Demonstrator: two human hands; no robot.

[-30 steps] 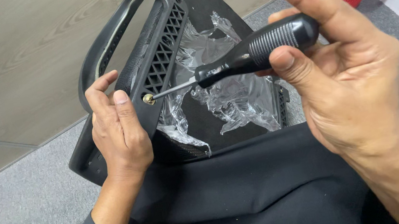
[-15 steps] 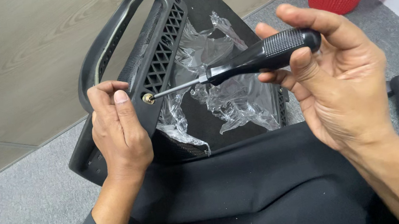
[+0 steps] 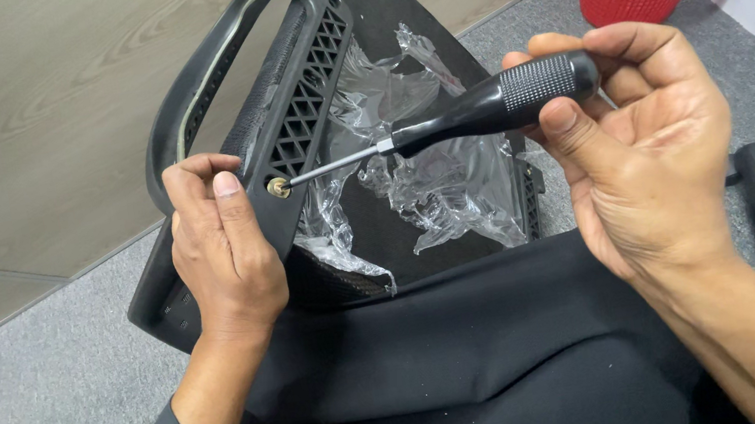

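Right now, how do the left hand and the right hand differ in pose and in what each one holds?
The left hand shows its back and grips the black chair armrest beside the brass screw; the right hand shows its palm and holds the screwdriver by its handle. The left hand wraps the armrest edge with bent fingers; the right hand pinches with thumb and fingertips only. Both are bare.

A matt black plastic armrest (image 3: pixel 282 107) with a lattice-cut face is seen. A brassy metal screw (image 3: pixel 277 188) is met by a bright steel shaft; the screwdriver (image 3: pixel 481 107) handle is glossy black with knurled grip. Crinkled clear plastic film (image 3: pixel 432 174) is draped behind.
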